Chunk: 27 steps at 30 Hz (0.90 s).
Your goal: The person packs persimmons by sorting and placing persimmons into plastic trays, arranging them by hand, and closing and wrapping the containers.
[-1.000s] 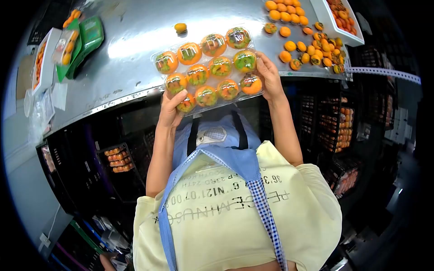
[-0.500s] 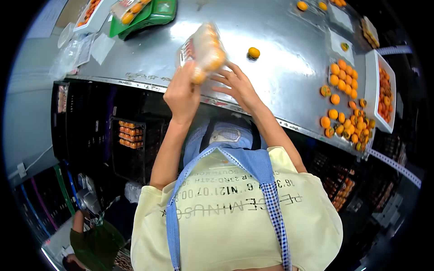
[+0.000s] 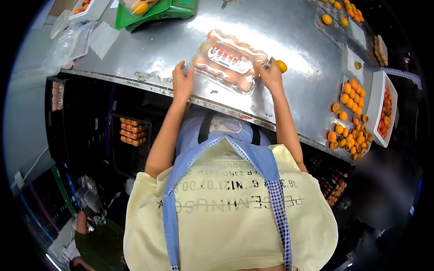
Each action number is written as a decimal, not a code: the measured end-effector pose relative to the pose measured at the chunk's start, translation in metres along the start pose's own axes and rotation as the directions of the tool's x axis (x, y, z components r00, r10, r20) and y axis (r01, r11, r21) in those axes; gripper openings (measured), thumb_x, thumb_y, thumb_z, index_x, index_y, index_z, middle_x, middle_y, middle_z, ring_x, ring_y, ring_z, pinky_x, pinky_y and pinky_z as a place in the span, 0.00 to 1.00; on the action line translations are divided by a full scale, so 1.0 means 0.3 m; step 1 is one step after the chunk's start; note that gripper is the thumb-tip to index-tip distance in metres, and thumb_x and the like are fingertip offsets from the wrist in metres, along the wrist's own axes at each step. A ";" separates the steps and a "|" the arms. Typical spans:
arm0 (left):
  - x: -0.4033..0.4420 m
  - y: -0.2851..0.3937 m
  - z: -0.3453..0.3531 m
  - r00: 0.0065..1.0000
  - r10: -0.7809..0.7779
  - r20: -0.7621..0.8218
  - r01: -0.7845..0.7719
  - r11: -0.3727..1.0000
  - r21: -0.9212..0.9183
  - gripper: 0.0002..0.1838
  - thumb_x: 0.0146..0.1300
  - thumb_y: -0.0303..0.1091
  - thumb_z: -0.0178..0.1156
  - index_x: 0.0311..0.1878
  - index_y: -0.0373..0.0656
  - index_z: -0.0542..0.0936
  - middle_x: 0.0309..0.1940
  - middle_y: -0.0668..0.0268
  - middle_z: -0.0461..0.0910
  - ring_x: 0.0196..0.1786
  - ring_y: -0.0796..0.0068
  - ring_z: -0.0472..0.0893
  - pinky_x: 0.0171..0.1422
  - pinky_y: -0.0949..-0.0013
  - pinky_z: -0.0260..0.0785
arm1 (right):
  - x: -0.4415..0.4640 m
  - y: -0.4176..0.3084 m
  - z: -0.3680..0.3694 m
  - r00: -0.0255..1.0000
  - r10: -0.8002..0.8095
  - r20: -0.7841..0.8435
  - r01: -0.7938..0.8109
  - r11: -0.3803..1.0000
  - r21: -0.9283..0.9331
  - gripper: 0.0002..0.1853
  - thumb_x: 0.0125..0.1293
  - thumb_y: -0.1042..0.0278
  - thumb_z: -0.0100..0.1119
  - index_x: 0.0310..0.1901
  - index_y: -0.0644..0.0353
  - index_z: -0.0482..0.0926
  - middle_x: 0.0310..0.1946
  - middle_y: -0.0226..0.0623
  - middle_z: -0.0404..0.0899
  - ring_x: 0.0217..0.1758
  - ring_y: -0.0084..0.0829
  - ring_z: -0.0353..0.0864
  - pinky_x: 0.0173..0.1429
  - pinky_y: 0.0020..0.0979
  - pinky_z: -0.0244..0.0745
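Fruit clamshell (image 3: 229, 62): label side up, between the left grip (image 3: 183, 84) and right grip (image 3: 272, 79), over the counter (image 3: 151, 49). Left grip: thumb and fingers apart, beside the near-left end. Right grip: thumb at the right end, fingers spread; clamping cannot be confirmed.

For good handling, support both ends evenly, keep the base level and avoid pressing the lid. Keep the right grip clear of the loose persimmon (image 3: 281, 66) just beyond its fingers.

Obscured: clamshell underside, base contact and label text. Glare and plastic blur the fruit.
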<state>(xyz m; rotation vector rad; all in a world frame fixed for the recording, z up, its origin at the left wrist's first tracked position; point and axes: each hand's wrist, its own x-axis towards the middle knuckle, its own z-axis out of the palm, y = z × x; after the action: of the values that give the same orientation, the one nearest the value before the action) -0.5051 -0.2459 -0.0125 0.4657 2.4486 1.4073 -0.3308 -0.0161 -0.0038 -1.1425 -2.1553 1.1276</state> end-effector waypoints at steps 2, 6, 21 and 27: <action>0.081 0.017 -0.042 0.922 -0.216 0.322 0.315 0.901 -0.298 0.22 0.65 0.36 0.55 0.57 0.32 0.69 0.48 0.51 0.75 0.44 0.64 0.80 0.47 0.68 0.75 | -0.025 -0.139 -0.027 0.910 -0.389 -0.142 0.241 0.777 -0.581 0.24 0.56 0.59 0.63 0.48 0.69 0.72 0.44 0.47 0.77 0.50 0.44 0.75 0.51 0.42 0.71; 0.174 -0.008 -0.067 0.771 -0.261 0.581 0.523 0.780 -0.343 0.18 0.67 0.34 0.52 0.54 0.30 0.72 0.43 0.55 0.78 0.39 0.66 0.82 0.45 0.71 0.78 | -0.063 -0.314 0.100 0.897 -0.392 0.207 0.443 0.799 -0.407 0.29 0.50 0.55 0.67 0.52 0.60 0.73 0.55 0.43 0.71 0.61 0.42 0.67 0.60 0.42 0.65; 0.249 -0.056 -0.112 0.592 -0.186 0.784 0.678 0.641 -0.360 0.18 0.61 0.20 0.55 0.55 0.28 0.72 0.48 0.52 0.76 0.48 0.66 0.80 0.53 0.69 0.77 | -0.056 -0.476 0.414 0.805 -0.357 0.474 0.586 0.601 -0.543 0.15 0.49 0.55 0.64 0.41 0.43 0.80 0.53 0.29 0.71 0.64 0.45 0.61 0.60 0.62 0.56; 0.244 -0.005 -0.141 0.526 -0.218 0.822 0.656 0.719 -0.229 0.16 0.62 0.27 0.56 0.52 0.29 0.74 0.44 0.56 0.79 0.44 0.66 0.81 0.49 0.70 0.77 | -0.049 -0.502 0.405 0.748 -0.339 0.570 0.645 0.572 -0.507 0.15 0.46 0.61 0.63 0.39 0.47 0.81 0.47 0.32 0.73 0.64 0.52 0.59 0.58 0.66 0.55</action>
<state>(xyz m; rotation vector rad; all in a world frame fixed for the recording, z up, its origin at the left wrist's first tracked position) -0.5885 -0.2498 0.0010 0.1688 1.2799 1.2091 -0.4762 -0.1318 0.0518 -0.4077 -3.1110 0.2855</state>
